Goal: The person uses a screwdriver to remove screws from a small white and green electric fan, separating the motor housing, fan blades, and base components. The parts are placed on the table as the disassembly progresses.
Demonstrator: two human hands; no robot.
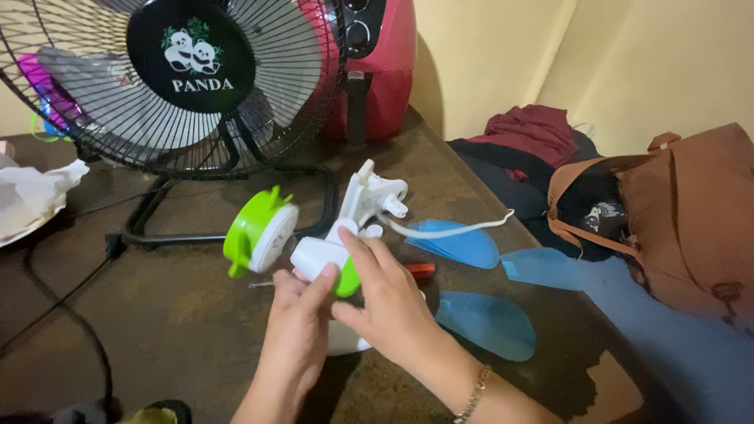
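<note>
Small fan body (326, 255): smooth white plastic with a glossy green plastic part, held by the left hand (294, 338) and right hand (389, 302).
Round fan piece (259, 233): glossy lime-green plastic rim, matt white plastic face.
Fan blades (487, 323): thin, smooth, translucent blue plastic.
Big fan guard (169, 82): thin black metal wire, slightly shiny.
Red appliance (393, 55): glossy red plastic shell with black trim.
Counter (157, 322): dark brown, mottled, matt and rough-looking.
Bag (691, 216): brown matt cloth.
Bracelet (471, 396): shiny metal chain.
</note>
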